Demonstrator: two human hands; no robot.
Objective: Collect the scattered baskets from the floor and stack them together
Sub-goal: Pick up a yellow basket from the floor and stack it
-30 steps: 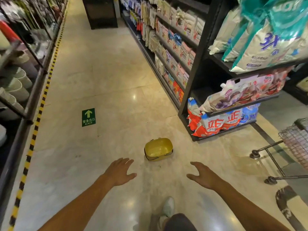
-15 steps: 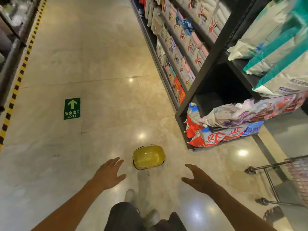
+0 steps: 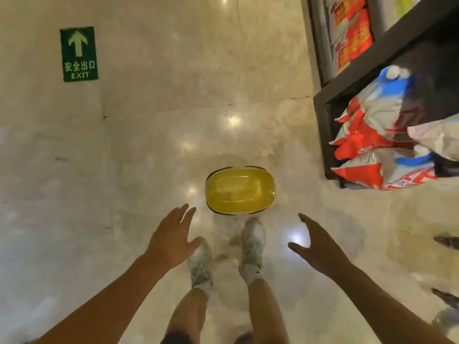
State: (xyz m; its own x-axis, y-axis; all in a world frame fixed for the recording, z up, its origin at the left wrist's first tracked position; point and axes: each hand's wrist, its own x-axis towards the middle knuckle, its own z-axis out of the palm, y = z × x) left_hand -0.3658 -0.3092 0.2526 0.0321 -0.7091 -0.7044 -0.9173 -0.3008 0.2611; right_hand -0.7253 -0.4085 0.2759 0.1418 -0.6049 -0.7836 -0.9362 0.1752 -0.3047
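Observation:
A single yellow basket [image 3: 240, 190] with dark folded handles sits upright and empty on the glossy marble floor, just beyond my feet. My left hand [image 3: 172, 238] hovers to the basket's lower left, fingers straight and spread, holding nothing. My right hand [image 3: 316, 243] hovers to its lower right, fingers relaxed and apart, also holding nothing. Neither hand touches the basket. No other baskets show in this view.
A black shelf unit [image 3: 323, 135] with red, white and blue bags [image 3: 377, 147] stands close on the right. A green exit sticker [image 3: 78, 54] lies on the floor at the upper left. Dark cart feet [image 3: 445, 242] show at the right edge.
I have walked up to the basket and tilted my view downward; it now lies right in front of my shoes. Both hands stay held out, open, on either side.

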